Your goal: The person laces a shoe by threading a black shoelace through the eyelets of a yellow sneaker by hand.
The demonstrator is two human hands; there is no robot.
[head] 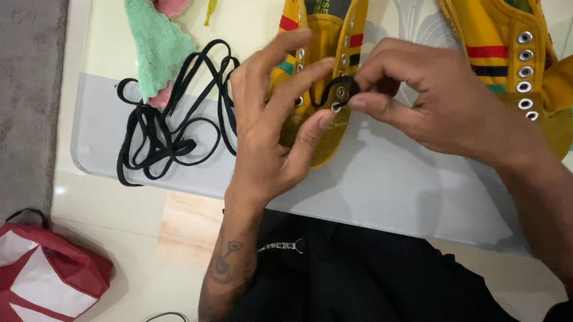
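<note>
A yellow canvas shoe (pixel 329 45) with red, black and green stripes and metal eyelets lies on the glass tabletop (pixel 389 183), toe toward me. My left hand (pixel 269 123) grips its front, thumb under the toe, fingers over the eyelet rows. My right hand (pixel 417 96) pinches the end of a black shoelace (pixel 342 87) at the lowest eyelets. A second matching yellow shoe (pixel 505 45) lies to the right, unlaced, just beyond my right hand.
A loose tangle of black lace (pixel 171 127) lies on the glass to the left, beside a green and pink cloth (pixel 155 38). A red and white bag (pixel 36 277) sits on the pale floor at lower left. Grey carpet (pixel 17 94) borders the left.
</note>
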